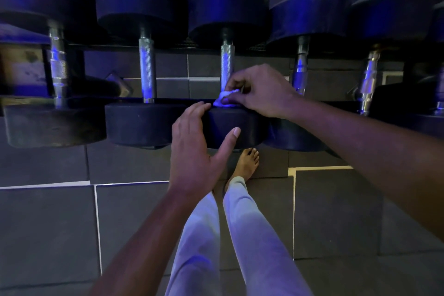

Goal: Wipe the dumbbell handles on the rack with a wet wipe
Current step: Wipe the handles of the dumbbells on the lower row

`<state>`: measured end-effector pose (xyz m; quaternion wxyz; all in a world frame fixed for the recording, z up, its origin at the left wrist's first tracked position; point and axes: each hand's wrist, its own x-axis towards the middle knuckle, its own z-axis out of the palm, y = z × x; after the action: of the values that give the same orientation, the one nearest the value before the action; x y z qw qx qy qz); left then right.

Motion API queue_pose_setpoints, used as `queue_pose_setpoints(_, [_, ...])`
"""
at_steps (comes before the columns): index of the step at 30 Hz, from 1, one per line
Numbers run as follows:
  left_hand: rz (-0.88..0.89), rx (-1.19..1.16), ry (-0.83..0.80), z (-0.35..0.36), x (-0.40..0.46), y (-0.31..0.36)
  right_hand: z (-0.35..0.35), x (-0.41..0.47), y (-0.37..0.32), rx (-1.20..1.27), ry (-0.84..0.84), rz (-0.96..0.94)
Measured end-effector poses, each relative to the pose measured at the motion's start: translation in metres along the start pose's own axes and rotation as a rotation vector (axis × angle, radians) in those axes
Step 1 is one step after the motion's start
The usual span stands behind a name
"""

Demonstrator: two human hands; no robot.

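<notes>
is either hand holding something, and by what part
The right hand pinches a bunched wet wipe at the near end of a dumbbell handle. The left hand holds nothing; it rests open on that dumbbell's near head.

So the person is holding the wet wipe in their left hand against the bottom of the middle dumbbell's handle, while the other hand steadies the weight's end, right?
Not quite: the head view shows the right hand pinching the wet wipe at the bottom of the middle dumbbell's handle. The left hand is the one resting open on the weight's near end.
</notes>
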<state>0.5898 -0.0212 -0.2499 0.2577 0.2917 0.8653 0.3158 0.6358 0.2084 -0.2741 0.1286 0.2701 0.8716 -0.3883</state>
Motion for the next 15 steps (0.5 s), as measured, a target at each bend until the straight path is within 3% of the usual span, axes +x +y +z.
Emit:
queue_pose_setpoints(6, [0.005,-0.006,-0.004,0.001,-0.001,0.000,0.008,0.009,-0.005,0.141,0.400,0.053])
queue_pose_setpoints(10, [0.012,-0.008,-0.005,0.000,-0.001,0.000,0.010,0.031,-0.017,0.244,0.650,0.211])
queue_pose_setpoints(15, [0.013,-0.011,-0.006,0.001,-0.002,-0.001,0.018,0.044,-0.027,0.379,0.803,0.381])
